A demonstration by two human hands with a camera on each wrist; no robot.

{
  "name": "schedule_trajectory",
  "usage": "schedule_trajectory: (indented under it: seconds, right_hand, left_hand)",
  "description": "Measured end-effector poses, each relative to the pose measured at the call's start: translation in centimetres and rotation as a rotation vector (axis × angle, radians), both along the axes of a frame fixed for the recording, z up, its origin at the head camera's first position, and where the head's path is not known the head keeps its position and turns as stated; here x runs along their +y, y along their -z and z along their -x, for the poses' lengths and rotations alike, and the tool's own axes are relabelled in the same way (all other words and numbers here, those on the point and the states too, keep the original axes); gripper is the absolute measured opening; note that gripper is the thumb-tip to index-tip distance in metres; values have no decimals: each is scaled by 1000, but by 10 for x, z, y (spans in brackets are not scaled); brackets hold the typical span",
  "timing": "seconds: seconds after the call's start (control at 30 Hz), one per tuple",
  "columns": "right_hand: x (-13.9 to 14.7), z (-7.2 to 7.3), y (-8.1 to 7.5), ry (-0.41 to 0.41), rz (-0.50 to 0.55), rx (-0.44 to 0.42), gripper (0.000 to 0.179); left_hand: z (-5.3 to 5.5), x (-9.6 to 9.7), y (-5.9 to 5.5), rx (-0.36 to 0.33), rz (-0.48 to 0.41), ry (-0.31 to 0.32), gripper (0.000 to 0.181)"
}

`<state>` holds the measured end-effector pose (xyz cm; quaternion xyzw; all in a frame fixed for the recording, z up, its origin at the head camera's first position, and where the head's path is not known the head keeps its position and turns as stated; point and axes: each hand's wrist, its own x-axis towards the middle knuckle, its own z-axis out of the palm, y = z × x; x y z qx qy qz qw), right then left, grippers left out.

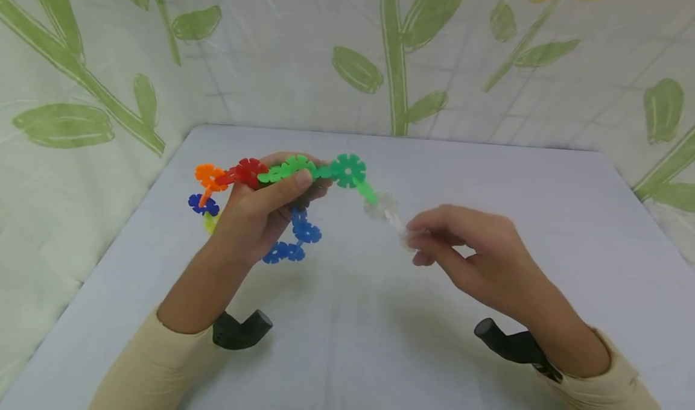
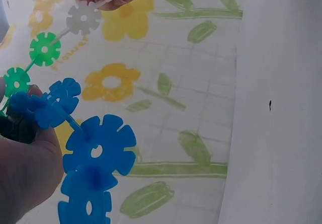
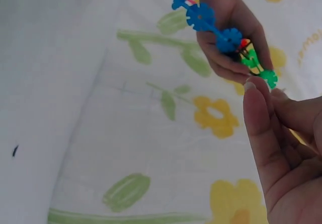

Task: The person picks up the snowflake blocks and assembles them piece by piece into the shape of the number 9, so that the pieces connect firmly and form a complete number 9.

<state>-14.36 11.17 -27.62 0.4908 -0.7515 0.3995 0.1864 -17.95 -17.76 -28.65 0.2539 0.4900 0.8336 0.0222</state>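
A chain of interlocking plastic snowflake discs hangs in the left hand (image 1: 252, 217), whose thumb and fingers grip it at a green disc (image 1: 295, 167). Beyond the thumb, a teal-green disc (image 1: 348, 170) leads to pale translucent discs (image 1: 384, 205) at the right end. The right hand (image 1: 478, 247) pinches the last pale disc between thumb and fingertips, which partly cover it. Red (image 1: 251, 172), orange (image 1: 209, 176), dark blue (image 1: 203, 204) and yellow discs curve behind the left wrist. Blue discs (image 2: 100, 148) dangle below the left palm.
A white-covered table (image 1: 347, 313) lies under both hands. Behind it hangs a pale cloth (image 1: 271, 72) printed with green leaves and yellow flowers. Black curved wrist mounts (image 1: 241, 330) stick out from both forearms.
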Motion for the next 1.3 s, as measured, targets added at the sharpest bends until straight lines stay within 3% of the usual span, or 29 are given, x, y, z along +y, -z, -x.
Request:
schedule_trajectory:
  seconds: [0.43,0.53,0.7,0.87,1.03,1.2,1.3]
  right_hand:
    - [-4,2,2,10,15,2,21]
    - [-5,-2,2,27,-12,-52,20]
    - [-4,-13,0,54,-90,-162,49]
    - [-4,-14,0,-16,-135,-258,66]
    - [-4,-11,2,-85,-132,-340,65]
    - [-3,-10,2,-66,-154,-349,64]
    - [-3,-9,3,-43,-171,-286,66]
  left_hand:
    - [1,1,2,-10,-8,7,12]
    - [0,1,2,3,17,-6,10]
    - [-1,0,1,22,84,-5,15]
    - [-1,0,1,51,124,41,18]
    - [-1,-1,2,35,136,65,21]
    - [0,-1,3,12,121,86,18]
    - [0,0,3,-1,106,96,17]
